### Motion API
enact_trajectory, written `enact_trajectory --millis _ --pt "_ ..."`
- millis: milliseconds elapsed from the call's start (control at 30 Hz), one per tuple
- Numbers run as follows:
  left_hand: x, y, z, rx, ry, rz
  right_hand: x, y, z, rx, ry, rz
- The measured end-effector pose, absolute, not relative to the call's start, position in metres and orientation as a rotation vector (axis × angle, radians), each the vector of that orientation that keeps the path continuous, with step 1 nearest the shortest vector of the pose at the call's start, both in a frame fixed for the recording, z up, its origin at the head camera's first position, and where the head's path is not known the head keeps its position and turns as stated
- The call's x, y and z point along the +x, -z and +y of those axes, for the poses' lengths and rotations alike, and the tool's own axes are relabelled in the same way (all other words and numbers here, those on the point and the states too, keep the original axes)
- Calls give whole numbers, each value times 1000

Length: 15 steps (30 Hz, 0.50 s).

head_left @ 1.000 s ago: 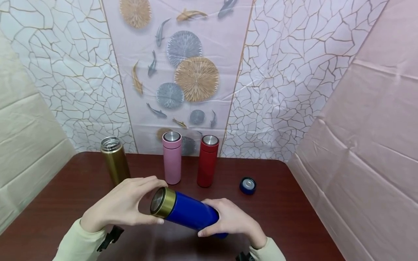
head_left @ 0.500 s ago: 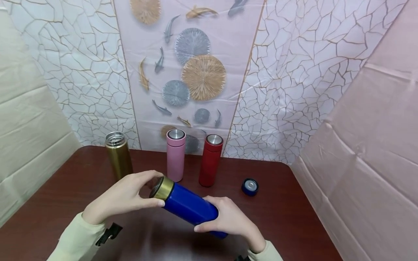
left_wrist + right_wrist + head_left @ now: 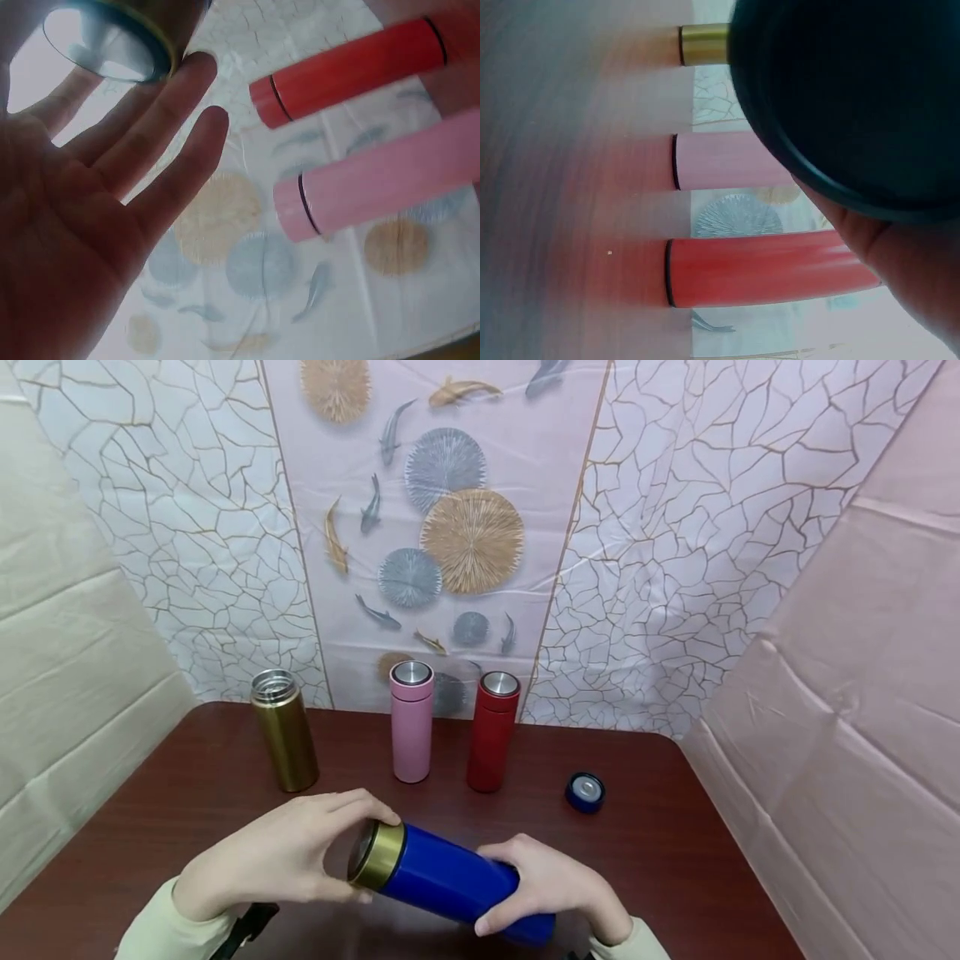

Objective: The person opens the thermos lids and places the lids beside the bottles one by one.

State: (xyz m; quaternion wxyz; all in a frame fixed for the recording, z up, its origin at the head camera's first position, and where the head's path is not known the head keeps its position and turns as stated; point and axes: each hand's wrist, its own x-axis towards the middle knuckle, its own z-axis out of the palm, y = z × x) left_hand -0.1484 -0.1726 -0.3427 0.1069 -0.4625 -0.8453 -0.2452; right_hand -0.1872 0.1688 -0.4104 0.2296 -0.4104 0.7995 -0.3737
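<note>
My right hand (image 3: 551,887) grips a blue thermos (image 3: 442,870) around its lower part. The thermos is held tilted above the table, its gold lid (image 3: 382,857) up and to the left. At that lid my left hand (image 3: 285,856) has its thumb and fingertips around the rim. In the left wrist view the lid's shiny top (image 3: 105,41) faces the palm, and the little finger stands off it. The dark base of the thermos (image 3: 855,97) fills much of the right wrist view. Behind the left hand stands a gold thermos (image 3: 287,743) with an uncovered mouth.
A pink thermos (image 3: 412,735) and a red thermos (image 3: 495,735), both lidded, stand upright toward the back of the brown table (image 3: 645,860). To their right lies a blue lid (image 3: 585,792), inner side up. A patterned cloth (image 3: 637,568) hangs behind the table.
The blue thermos and both hands rose slightly, then came lower again. My left thumb and fingers stay at the gold lid, and my right hand keeps its hold. The view has shifted a little.
</note>
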Motion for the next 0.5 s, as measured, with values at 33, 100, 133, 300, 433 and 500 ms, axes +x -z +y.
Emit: enact_trajectory --millis 33,100,133,300,433,500 --pt "-149 342 -173 -1323 692 -2515 -186 410 167 -1135 1013 2231" --pt "-152 341 -176 -1248 661 -2577 -185 409 161 -1152 962 2347" --pt "-154 341 -177 -1216 667 -2609 -183 407 158 -1151 930 2413" --pt "-164 347 -181 -1155 815 -2739 -176 401 153 -1117 753 2691" --pt "-163 350 -177 -1112 833 -2808 -173 402 159 -1017 762 2715" --pt "-160 349 -173 -1104 801 -2789 -172 404 163 -950 828 2671"
